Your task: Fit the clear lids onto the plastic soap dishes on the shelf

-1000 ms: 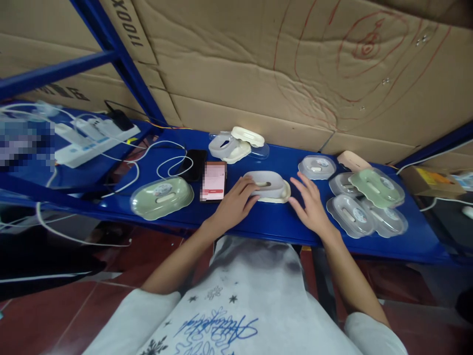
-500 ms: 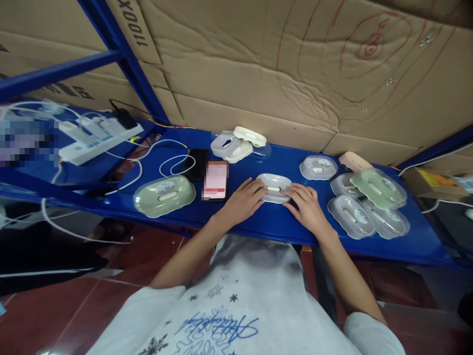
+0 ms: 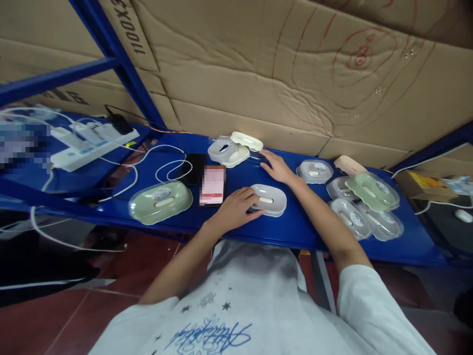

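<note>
My left hand rests over the left end of a grey oval plastic dish, its fingers on the rim and thumb along the front. A short white bar lies across the slot in the dish's middle. Farther back, my right hand is stretched out with fingers apart. Its fingertips are beside a clear plastic cover and the cream oval piece above it; whether they touch the cover I cannot tell. Left of these, a grey piece with a dark opening leans in the same pile.
A phone with a lit screen and a dark phone lie on the blue table. A covered green dish stands left. Several covered dishes, one green, are grouped right. Cardboard walls the back.
My right hand has left the grey dish and reached back toward the clear cover. My left hand stays on the dish, which has shifted slightly nearer to me.
</note>
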Demonstrator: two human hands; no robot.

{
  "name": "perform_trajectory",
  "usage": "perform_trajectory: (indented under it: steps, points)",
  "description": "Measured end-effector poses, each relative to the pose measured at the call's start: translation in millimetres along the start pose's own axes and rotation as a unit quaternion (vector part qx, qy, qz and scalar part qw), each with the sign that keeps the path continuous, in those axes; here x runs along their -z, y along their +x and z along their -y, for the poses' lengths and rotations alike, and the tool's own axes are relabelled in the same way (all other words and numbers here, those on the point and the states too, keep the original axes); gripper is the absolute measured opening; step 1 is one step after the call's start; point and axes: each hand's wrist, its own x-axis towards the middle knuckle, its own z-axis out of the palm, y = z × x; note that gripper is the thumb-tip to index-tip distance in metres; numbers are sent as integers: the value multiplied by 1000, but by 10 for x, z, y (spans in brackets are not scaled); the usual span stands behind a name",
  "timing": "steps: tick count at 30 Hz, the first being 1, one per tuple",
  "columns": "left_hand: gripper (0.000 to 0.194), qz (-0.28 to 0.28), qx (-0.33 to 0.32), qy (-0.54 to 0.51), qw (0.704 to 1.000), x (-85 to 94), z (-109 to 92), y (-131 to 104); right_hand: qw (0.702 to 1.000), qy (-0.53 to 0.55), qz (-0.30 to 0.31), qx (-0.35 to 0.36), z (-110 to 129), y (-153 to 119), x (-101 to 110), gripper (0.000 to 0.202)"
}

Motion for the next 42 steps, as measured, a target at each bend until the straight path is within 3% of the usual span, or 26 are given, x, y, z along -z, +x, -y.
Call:
perform_trajectory:
  steps: [2, 5, 11, 15, 19, 24, 28, 31, 42]
  points:
    - [20, -1, 0, -12, 1000, 20, -1, 2, 1000, -16, -3, -10, -12, 78, -122, 58]
    - [18, -2, -5, -22, 1000, 27, 5, -2, 999, -39, -20, -31, 43, -86, -167, 56]
    - [22, -7, -9, -25, 1000, 5, 19, -39, 997, -31, -49, -50, 144, -841, 192, 46]
    - [48, -15, 6, -34, 999, 9, 10, -50, 986, 45, -139, -74, 333, -1319, 424, 41]
    - [81, -27, 16, -39, 999, 11, 5, -38, 984, 54, -153, -79, 664, -1598, 352, 37]
    - [73, -19, -14, -34, 999, -43, 77, -51, 988, 5, -156, -14, 914, -1674, 89, 39]
    - [71, -32, -39, 1, 999, -59, 127, -87, 990, -15, -135, 29, 940, -1745, 12, 63]
    - [68, -27, -55, 19, 998, -42, 130, -99, 990, -27, -133, 48, 940, -1806, 2, 70]
    - [51, -46, -88, 56, 993, -87, 141, -116, 976, -124, -163, 67, 995, -1824, 11, 43]
